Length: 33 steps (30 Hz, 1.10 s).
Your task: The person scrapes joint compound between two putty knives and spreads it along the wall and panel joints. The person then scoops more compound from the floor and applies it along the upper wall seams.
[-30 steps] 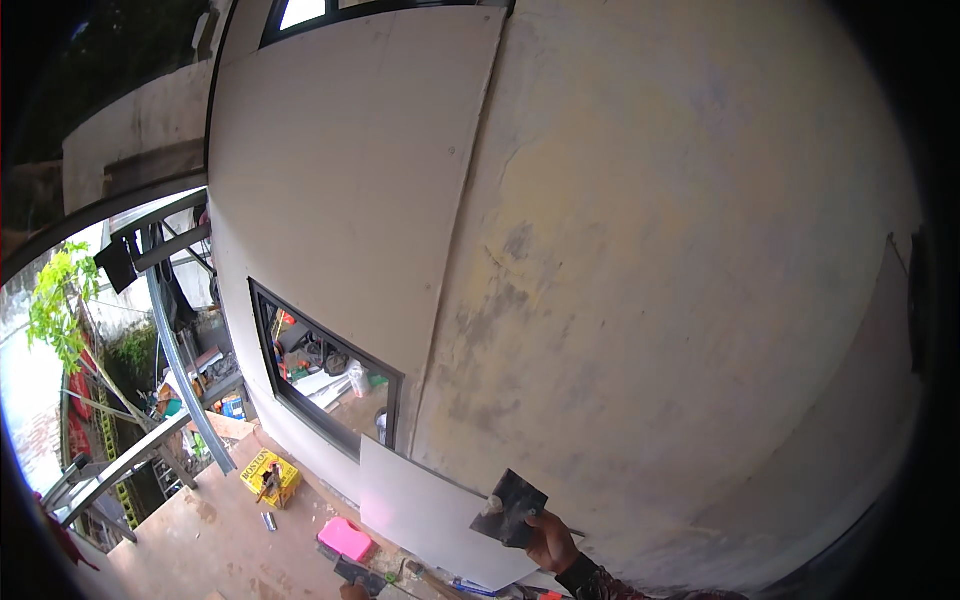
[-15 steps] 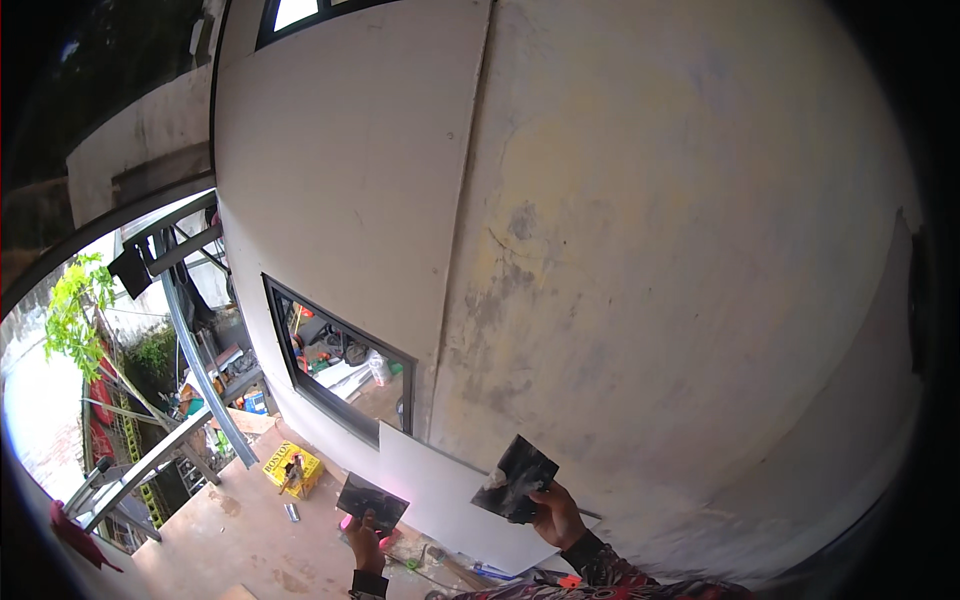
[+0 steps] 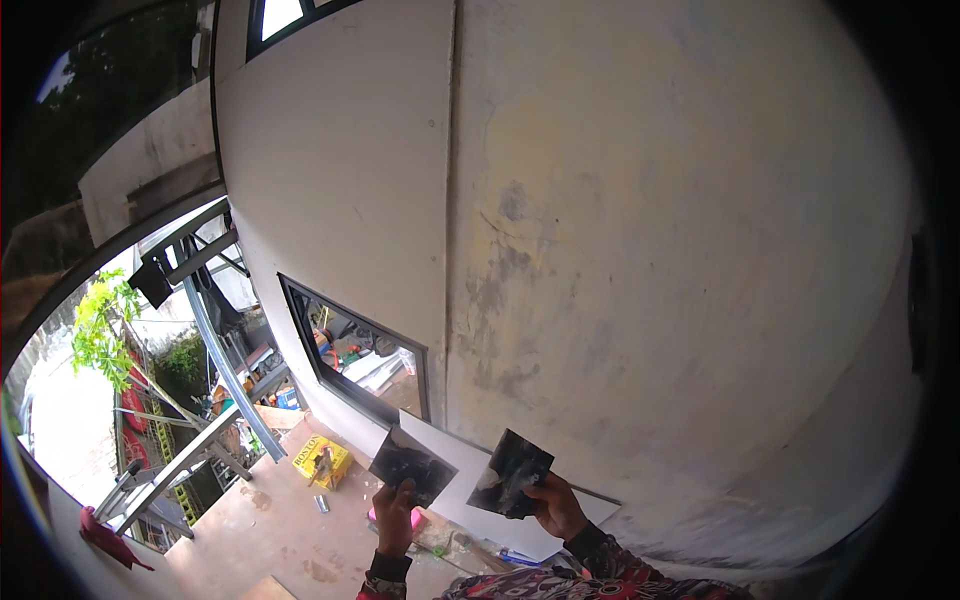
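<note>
Left hand [image 3: 396, 517] and right hand [image 3: 558, 508] clamp dark plates [image 3: 412, 466] — lettering [image 3: 309, 451] marks the yellow box [image 3: 342, 459].

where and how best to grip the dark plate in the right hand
Likely the lower right edge, from the right, as the right hand does: the dark plate looks flat and thin and sits tilted, with that edge facing the hand.

**White Glare Left, Gloom at the Rim**

Daylight floods in from the left, so fierce that a patch outdoors [image 3: 62, 410] burns to blank white — the upper window [image 3: 281, 15] glares too. Over here the wall [image 3: 650, 250] takes softer, even light, growing dim toward the right. The hands [image 3: 556, 507] look shaded, their fine detail soft. Straight edges bow toward the rim — and black swallows the corners.
</note>
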Tool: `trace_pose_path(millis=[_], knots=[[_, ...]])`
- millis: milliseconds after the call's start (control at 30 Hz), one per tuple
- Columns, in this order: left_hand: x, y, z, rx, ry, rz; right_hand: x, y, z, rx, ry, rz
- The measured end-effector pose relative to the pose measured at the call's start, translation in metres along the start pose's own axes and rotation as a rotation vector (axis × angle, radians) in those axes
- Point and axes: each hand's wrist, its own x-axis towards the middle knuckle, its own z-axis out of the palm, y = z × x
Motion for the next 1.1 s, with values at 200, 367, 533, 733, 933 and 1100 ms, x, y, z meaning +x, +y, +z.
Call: trace_pose_path(millis=[200, 367, 533, 733, 933, 1100], knots=[[-0.015, 0.011, 0.026, 0.128, -0.192, 0.141, -0.006, -0.003, 0.000, -0.006, -0.036, 0.002], [-0.032, 0.026, 0.050, 0.345, -0.265, 0.248, -0.007, -0.010, -0.015, -0.029, -0.050, 0.016], [-0.038, 0.029, 0.048, 0.806, -0.390, 0.435, -0.007, -0.015, -0.022, -0.069, -0.059, -0.003], [-0.061, 0.026, 0.078, 0.812, -0.516, 0.559, -0.007, -0.029, -0.036, -0.129, -0.086, -0.001], [-0.065, -0.009, 0.063, 1.113, -0.753, 0.592, -0.007, -0.062, -0.051, -0.239, -0.145, -0.047], [-0.059, -0.007, 0.069, 1.006, -0.348, 0.297, -0.005, -0.074, -0.038, -0.027, -0.113, -0.073]])
